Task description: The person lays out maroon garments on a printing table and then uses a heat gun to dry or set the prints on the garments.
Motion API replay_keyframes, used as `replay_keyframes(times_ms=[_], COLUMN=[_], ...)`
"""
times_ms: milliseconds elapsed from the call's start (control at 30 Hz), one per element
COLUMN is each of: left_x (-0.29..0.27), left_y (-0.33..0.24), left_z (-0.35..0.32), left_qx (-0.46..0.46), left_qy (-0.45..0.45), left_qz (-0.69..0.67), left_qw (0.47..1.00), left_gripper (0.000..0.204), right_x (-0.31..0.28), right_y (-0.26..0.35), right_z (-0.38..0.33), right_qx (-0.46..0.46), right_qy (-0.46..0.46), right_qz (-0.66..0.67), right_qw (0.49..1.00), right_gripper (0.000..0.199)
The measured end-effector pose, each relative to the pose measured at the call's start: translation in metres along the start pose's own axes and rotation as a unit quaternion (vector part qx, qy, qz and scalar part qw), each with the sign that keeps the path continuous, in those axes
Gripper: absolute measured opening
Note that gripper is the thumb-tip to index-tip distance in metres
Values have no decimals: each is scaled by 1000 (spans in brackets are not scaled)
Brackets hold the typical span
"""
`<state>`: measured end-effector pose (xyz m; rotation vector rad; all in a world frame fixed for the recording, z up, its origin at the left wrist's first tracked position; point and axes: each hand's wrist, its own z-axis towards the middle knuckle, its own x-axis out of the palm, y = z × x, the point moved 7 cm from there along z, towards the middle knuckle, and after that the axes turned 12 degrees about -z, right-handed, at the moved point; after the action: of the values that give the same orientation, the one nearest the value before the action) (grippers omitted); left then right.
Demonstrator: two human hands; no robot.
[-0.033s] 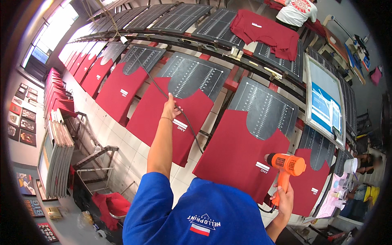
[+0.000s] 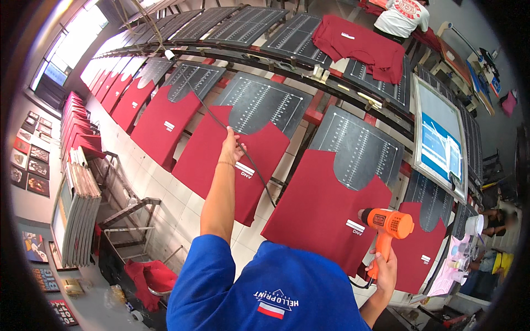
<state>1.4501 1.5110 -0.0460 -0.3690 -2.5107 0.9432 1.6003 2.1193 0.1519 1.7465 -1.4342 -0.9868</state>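
My right hand (image 2: 385,269) grips the handle of an orange heat gun (image 2: 392,223), whose dark nozzle points left. Below the nozzle, a small white print (image 2: 355,227) marks a dark red garment piece (image 2: 309,204) spread over a black ruled board (image 2: 359,138). Away to the left, my left hand (image 2: 233,144) is closed round a thin black cable (image 2: 261,181). That cable runs from the far boards, through my fingers, and down between two boards. Beneath my left hand lies another red piece (image 2: 207,168) with the same white print.
Rows of ruled boards (image 2: 245,25) fill the bench, many bearing red pieces. A framed printing screen (image 2: 440,138) rests at right. Stacked frames (image 2: 77,215) and a metal stand (image 2: 130,207) are at left. Another person in a white shirt (image 2: 402,16) is at the back.
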Motion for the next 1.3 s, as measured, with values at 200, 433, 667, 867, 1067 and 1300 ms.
replay_keyframes(times_ms=[200,433,667,867,1067,1300], left_x=[60,46,-6,-136,-216,-49], left_y=[-8,14,32,23,52,41], left_z=[-221,-319,-301,-246,-215,-258], left_qx=[-81,-37,0,168,180,366], left_qy=[533,679,428,90,-24,124], left_qz=[-194,-62,121,178,278,287], left_qw=[819,730,895,966,943,877], left_gripper=[90,97,68,59,59,45], right_x=[-6,-11,-18,-27,-30,-28], right_y=[-10,-19,-26,-30,-27,-11], right_z=[-10,-20,-25,-32,-35,-32], right_qx=[-12,-31,-33,-30,-29,-55], right_qy=[-16,-1,6,-10,-19,-11], right_qz=[10,-18,-2,8,-7,-13], right_qw=[1000,999,999,999,999,998], right_gripper=[29,32,30,29,31,31])
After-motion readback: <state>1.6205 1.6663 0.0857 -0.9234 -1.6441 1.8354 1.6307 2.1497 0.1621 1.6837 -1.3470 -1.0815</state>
